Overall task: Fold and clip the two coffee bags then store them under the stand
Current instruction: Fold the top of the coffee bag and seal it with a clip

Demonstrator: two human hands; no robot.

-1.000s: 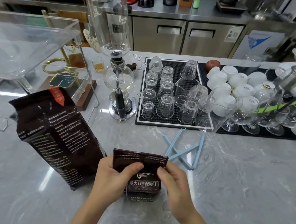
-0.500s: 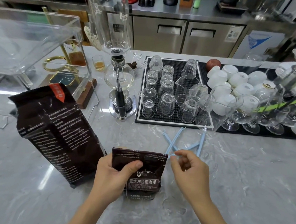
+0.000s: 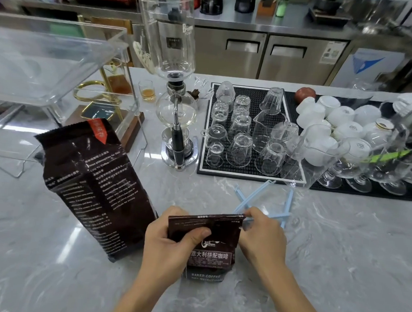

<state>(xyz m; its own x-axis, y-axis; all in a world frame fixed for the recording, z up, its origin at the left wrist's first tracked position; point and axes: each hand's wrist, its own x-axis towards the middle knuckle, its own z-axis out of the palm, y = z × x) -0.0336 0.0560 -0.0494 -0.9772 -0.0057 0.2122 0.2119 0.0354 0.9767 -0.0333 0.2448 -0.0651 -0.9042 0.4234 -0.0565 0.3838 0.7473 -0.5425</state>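
Here left hand pins small bag fold; counter rightward open.

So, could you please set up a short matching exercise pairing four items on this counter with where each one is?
Items:
1. small coffee bag
2. large coffee bag
3. blue clips
4. upturned glasses

Places:
A. on the black mat
B. standing untouched, left of the hands
C. loose on the marble
D. held by the left hand, top folded

Pairs: 1-D, 2-B, 3-C, 4-A
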